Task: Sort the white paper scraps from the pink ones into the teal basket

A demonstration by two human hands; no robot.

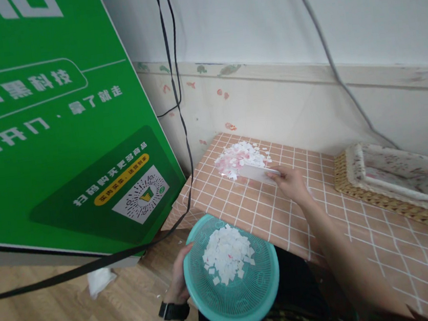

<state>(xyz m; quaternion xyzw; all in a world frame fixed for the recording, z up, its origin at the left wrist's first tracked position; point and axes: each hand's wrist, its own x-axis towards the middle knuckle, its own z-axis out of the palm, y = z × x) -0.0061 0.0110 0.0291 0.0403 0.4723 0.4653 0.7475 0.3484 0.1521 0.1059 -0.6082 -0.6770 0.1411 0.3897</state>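
Observation:
My left hand (pixel 180 273) grips the rim of a round turquoise plastic basket (pixel 249 306) below the table's front edge. Inside it lies a heap of small white paper pieces (pixel 228 254). Over the table, my right hand (pixel 292 182) is closed on one end of a flat white strip (pixel 256 172), which looks like card or thin plastic. The strip's far end reaches the near side of a pile of white and pinkish paper scraps (pixel 242 154) on the brown checked tablecloth (pixel 237 199).
A woven basket with cloth lining (pixel 355 180) stands at the right by the wall. On the left rises a green cabinet (pixel 44 164) with white lettering. A black cord (pixel 186 148) hangs between cabinet and table. A white bag-like thing (pixel 101 281) lies on the floor.

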